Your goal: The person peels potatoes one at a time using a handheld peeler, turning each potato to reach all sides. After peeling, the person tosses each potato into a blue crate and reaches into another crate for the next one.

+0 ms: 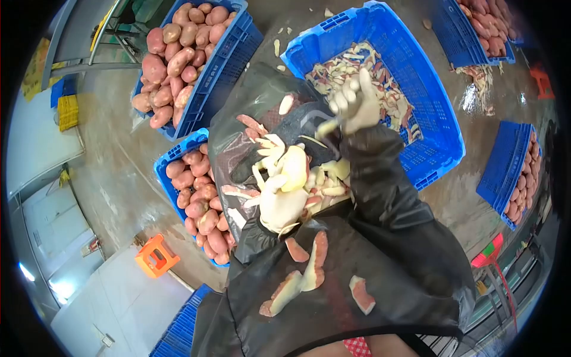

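Note:
My left hand, in a pale glove, is closed around a mostly peeled potato with yellow flesh; a little red skin shows along its edge. My right hand, also gloved, is a fist around a peeler, which is blurred and held up and to the right of the potato, apart from it. Pale peelings lie heaped on my lap between the hands. Red-skinned peel strips stick to my dark apron.
A blue crate with peelings in it stands ahead, beyond my right hand. Crates of red potatoes are at the left, more at the right. An orange stool stands lower left.

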The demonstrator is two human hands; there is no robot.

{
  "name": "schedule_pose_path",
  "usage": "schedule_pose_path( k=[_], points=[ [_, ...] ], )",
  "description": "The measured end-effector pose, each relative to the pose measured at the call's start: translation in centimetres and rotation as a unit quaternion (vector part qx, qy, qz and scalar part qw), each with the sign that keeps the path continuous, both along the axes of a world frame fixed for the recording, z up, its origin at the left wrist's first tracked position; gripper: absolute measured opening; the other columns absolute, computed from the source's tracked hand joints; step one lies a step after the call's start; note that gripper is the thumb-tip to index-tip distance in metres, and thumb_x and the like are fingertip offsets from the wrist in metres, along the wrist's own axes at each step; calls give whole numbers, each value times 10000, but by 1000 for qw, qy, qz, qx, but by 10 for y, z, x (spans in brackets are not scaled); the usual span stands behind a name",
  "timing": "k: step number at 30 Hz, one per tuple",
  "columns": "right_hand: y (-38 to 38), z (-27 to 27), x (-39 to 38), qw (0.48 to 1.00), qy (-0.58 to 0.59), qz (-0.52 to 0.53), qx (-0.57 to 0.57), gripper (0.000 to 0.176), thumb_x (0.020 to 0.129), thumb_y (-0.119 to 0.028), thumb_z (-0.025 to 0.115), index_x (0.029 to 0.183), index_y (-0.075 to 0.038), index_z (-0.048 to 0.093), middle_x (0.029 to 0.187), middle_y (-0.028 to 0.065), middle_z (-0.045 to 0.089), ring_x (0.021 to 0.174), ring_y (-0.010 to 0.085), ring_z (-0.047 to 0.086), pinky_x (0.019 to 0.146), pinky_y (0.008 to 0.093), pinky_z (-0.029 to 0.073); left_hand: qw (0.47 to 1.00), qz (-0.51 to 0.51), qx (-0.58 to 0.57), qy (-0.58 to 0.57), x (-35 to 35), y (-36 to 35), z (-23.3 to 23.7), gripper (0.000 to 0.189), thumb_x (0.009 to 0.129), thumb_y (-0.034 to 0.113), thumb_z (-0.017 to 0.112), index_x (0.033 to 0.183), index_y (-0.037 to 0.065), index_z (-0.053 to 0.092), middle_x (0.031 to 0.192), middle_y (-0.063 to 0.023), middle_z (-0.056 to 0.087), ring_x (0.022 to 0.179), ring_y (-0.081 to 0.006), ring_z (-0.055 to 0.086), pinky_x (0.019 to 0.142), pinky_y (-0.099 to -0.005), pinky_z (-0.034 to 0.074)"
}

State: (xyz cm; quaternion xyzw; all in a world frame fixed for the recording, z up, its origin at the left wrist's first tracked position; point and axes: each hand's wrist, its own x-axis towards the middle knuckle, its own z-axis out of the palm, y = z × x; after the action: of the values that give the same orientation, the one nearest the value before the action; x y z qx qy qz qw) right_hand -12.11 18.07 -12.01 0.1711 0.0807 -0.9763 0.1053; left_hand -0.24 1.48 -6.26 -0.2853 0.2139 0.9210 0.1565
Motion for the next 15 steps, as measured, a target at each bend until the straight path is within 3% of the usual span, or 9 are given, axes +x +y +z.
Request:
schedule_pose_path(
  k=[2,3,4,5,7,8,13,14,15],
  points=[
    [-17,16,24,982,85,65,-153,398,929,-461,419,727,-123,473,575,20,473,509,200,495,507,368,445,999,19,27,-7,7,3,1,538,732,136,554,1241,6,434,1235,-87,507,1035,-233,487,844,-352,408],
    [-30,27,32,992,93,87,-2,405,937,-449,410,721,-111,473,574,10,471,525,196,509,517,360,446,998,33,56,1,6,4,-1,548,727,123,553,1249,13,427,1262,-73,492,1086,-232,465,877,-353,392],
    [-32,27,29,992,66,109,-16,396,940,-434,412,744,-99,490,570,12,461,524,198,513,514,357,445,949,-189,-249,41,12,0,-3,557,710,91,574,1243,45,421,1184,-100,523,991,-229,523,800,-334,440],
    [-34,27,28,990,36,133,-33,387,943,-419,414,768,-87,507,566,15,452,522,201,517,511,353,445,949,-189,-250,38,10,-11,-4,557,710,91,574,1243,45,421,1184,-100,523,991,-229,523,800,-334,440],
    [-38,30,29,985,15,161,-51,349,945,-384,430,859,-61,531,563,24,438,513,200,519,506,357,451,933,-345,-64,78,-2,-30,5,628,684,122,636,1254,50,383,1104,-82,500,986,-196,504,816,-306,429],
    [-41,34,33,984,7,176,-29,333,943,-370,443,902,-52,531,565,28,438,505,196,515,497,360,451,939,-272,-197,76,6,-18,10,690,633,69,696,1243,41,373,1049,-62,502,900,-160,515,743,-272,449],
    [-38,46,35,982,26,176,67,288,923,-328,498,951,-43,523,578,36,447,481,185,514,456,339,451,932,-309,-167,94,3,-16,2,738,594,-6,724,1241,69,379,1039,-46,494,870,-135,521,745,-267,467],
    [-35,48,31,970,34,189,148,381,940,-383,438,721,-74,483,541,27,459,494,206,530,471,340,438,931,-283,-211,94,4,-11,1,739,591,-22,725,1240,73,383,1034,-47,493,863,-133,520,734,-270,474],
    [-29,48,24,960,48,182,206,369,931,-377,460,704,-86,461,533,25,432,494,193,510,489,332,435,931,-284,-209,93,2,-8,4,739,591,-22,725,1240,73,383,1034,-47,493,863,-133,520,734,-270,474]
  ],
)
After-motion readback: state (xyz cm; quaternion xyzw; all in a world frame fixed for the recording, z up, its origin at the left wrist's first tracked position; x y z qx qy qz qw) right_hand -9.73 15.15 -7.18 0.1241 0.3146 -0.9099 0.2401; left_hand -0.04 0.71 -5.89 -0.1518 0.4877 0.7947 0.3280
